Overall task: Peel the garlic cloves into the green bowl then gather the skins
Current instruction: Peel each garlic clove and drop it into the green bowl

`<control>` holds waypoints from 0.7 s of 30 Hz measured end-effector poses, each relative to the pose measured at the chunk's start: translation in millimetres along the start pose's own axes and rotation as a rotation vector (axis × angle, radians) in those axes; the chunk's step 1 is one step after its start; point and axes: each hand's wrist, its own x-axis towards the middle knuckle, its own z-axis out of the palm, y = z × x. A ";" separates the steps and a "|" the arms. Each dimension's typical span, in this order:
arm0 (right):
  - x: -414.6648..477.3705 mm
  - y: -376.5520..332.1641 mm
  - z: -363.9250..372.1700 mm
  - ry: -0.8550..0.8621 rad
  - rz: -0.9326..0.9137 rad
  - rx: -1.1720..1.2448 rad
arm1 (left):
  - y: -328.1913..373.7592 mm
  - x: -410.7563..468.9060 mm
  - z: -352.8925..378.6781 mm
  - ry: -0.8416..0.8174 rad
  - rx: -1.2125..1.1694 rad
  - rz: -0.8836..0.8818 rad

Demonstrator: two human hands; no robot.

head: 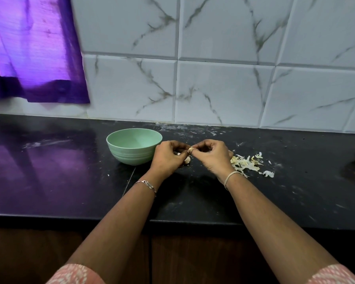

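One garlic clove is being pinched at frame centre. The left hand is gripping it and the right hand is nipping its tip, probably lifting skin. The green bowl is sitting just left, likely for short drops. Skins are piling right of the hands, apart from the bowl.

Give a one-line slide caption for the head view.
Left hand and right hand pinch a garlic clove above the counter, between green bowl and skins pile.
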 end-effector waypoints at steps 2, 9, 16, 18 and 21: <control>-2.2 -3.1 -1.8 -0.001 -0.014 -0.009 | -0.5 0.0 0.1 0.006 0.012 0.012; -6.9 -8.7 -0.7 -0.057 0.001 0.056 | -4.7 -0.5 0.6 0.029 0.090 0.065; -3.4 -2.0 2.0 -0.127 0.065 0.223 | -5.4 1.2 0.7 0.030 0.057 0.045; -4.7 -2.8 -1.0 -0.177 0.110 0.357 | -3.7 1.1 0.0 0.023 0.027 0.031; -4.6 -3.0 -4.9 -0.219 0.140 0.459 | -0.1 -0.2 -0.3 0.001 -0.043 -0.002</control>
